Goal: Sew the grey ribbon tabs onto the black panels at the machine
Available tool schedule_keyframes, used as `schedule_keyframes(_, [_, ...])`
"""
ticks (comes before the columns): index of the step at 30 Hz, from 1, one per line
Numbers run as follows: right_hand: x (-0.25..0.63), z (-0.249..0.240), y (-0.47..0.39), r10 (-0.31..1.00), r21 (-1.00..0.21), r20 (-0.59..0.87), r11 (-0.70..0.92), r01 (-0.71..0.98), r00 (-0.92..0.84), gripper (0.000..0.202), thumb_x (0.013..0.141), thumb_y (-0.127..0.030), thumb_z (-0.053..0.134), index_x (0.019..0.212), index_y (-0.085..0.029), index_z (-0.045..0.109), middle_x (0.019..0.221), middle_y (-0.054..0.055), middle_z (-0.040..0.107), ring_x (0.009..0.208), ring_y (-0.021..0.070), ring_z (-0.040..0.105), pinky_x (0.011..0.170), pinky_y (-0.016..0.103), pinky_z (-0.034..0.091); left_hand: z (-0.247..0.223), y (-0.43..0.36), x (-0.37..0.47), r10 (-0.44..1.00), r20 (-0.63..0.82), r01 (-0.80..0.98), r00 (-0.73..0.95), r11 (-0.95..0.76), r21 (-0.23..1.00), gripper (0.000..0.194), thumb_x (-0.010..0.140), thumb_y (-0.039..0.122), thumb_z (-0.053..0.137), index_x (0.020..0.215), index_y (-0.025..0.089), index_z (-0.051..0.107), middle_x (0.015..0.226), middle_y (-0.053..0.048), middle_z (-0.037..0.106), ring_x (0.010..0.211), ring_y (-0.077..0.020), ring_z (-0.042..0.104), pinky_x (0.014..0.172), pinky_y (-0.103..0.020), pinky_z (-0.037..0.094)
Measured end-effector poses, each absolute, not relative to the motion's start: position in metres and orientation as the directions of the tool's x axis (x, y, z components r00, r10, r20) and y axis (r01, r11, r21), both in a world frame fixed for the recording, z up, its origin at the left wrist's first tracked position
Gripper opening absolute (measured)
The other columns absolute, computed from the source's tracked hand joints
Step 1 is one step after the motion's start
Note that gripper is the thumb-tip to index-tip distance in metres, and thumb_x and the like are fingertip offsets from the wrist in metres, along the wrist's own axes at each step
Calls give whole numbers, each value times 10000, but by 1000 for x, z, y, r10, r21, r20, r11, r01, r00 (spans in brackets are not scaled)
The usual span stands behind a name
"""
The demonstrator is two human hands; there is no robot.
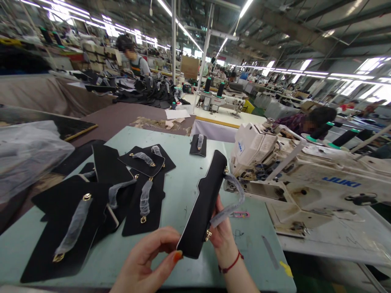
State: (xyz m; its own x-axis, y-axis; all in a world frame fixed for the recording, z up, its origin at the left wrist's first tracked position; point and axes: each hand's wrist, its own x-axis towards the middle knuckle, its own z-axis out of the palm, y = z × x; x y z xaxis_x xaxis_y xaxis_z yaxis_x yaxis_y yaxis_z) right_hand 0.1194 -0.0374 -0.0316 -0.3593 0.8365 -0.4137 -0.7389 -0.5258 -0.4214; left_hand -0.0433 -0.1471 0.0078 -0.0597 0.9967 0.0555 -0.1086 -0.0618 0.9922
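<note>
A black bag panel (pixel 203 203) with a plastic-wrapped handle (pixel 236 195) and gold fittings is held up, tilted, above the pale green table. My left hand (pixel 155 256) pinches its near lower corner between thumb and fingers. From behind and to the right, my right hand (pixel 220 228) grips the same panel beneath the handle; some of its fingers are hidden by the panel. Several similar panels with wrapped handles, such as one black panel (pixel 82 240), lie overlapping on the left. A smaller black piece (pixel 198 145) lies alone farther back.
A white JUKI sewing machine (pixel 305 183) stands close on the right, with thread cones behind it. A pink-handled small tool (pixel 240 214) and a grey strip (pixel 270 252) lie on the green table (pixel 183 171). Other people work at tables beyond. Clear plastic sheeting (pixel 30 158) is at left.
</note>
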Motion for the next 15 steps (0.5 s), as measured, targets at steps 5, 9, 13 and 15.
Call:
schedule_keyframes(5, [120, -40, -39, 850, -444, -377, -514, -734, -367, 374, 758, -428, 739, 1073, -230, 711, 929, 0, 702, 726, 121, 655, 675, 232, 560, 11, -147, -50, 956, 292, 155, -40, -283, 947, 215, 805, 131, 651, 946, 271, 732, 873, -15, 749, 792, -158, 707, 697, -175, 567])
schedule_keyframes(9, [120, -44, -41, 849, -456, -381, -516, -725, -365, 399, 769, -439, 727, 1112, -235, 702, 948, 2, 700, 724, 123, 654, 657, 232, 557, 11, -147, -53, 937, 348, 279, -32, -326, 903, 259, 793, 110, 650, 962, 291, 725, 913, 5, 768, 812, -153, 728, 723, -159, 579])
schedule_keyframes(13, [121, -44, -39, 858, -439, -374, -498, -748, -352, 402, 741, -410, 759, 1096, -228, 706, 992, 16, 696, 860, 155, 670, 811, 288, 557, 3, -148, -59, 920, 389, 402, -41, -341, 850, 355, 787, 145, 669, 1092, 319, 718, 1023, -3, 774, 824, -160, 745, 737, -141, 580])
schedule_keyframes(15, [121, -43, -39, 865, -421, -369, -482, -768, -340, 408, 697, -387, 795, 1061, -220, 715, 1013, 21, 693, 949, 168, 662, 898, 313, 534, -5, -149, -63, 915, 402, 453, -36, -344, 823, 410, 787, 173, 678, 1164, 333, 696, 1068, -4, 768, 858, -170, 747, 768, -143, 575])
